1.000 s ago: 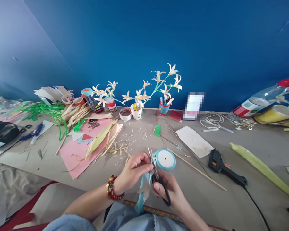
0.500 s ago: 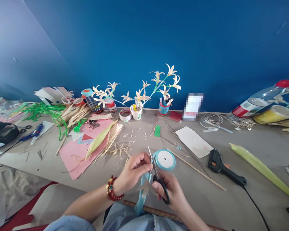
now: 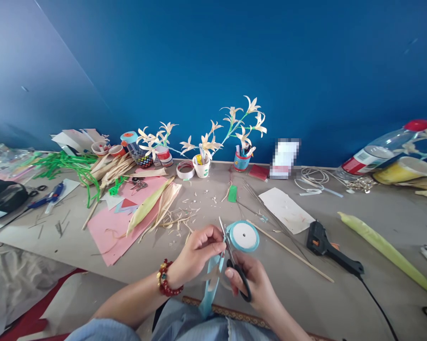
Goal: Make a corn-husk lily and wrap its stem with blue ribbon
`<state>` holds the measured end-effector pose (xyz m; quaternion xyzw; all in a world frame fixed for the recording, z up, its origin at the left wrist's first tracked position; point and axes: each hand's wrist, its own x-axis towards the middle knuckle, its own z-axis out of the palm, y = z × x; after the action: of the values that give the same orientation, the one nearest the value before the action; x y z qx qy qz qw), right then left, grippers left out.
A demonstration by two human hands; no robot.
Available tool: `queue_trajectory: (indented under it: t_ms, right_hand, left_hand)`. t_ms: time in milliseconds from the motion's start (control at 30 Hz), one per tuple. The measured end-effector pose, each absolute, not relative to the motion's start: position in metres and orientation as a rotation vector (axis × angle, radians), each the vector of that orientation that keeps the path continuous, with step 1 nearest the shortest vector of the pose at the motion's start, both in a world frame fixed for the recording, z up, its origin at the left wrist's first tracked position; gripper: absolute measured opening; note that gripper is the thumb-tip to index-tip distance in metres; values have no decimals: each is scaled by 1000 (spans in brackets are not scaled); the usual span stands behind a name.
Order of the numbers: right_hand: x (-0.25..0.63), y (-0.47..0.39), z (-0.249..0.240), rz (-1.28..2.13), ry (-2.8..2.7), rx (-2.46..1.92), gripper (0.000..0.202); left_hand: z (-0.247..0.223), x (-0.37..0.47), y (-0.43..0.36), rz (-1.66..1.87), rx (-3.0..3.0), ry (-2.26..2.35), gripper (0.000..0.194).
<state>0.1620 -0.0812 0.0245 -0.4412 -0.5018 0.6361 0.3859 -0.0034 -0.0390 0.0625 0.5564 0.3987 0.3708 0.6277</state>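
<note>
My left hand [image 3: 205,247] pinches a light blue ribbon [image 3: 209,293], which hangs down over the table's front edge toward my lap. In my right hand [image 3: 252,277] is a pair of scissors [image 3: 239,277] with black handles, its blades pointing up and away from me beside my left fingertips. The blades lie against the ribbon; whether they have cut through it I cannot make out. Just beyond the scissors lies a ribbon spool [image 3: 244,235] with a white face and light blue ribbon round it. A blurred beige strip [image 3: 213,278] shows between my hands.
A black glue gun [image 3: 332,251] rests to the right, near a green corn husk [image 3: 387,251]. A thin wooden stick [image 3: 295,253] runs past the spool. Pink paper [image 3: 108,237] with husks lies left. Husk flowers in cups [image 3: 202,166] stand along the blue wall.
Both hands, the scissors and the spool stay almost where they were. The hanging ribbon and the beige strip have shifted slightly between my hands.
</note>
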Motion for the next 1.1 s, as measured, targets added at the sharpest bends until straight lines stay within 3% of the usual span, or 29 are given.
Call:
queue_trajectory:
  t_ms: [1100]
  right_hand:
    - [162, -81, 29, 1585, -1326, -1062, 57]
  left_hand:
    - [63, 0, -45, 967, 1566, 1047, 15]
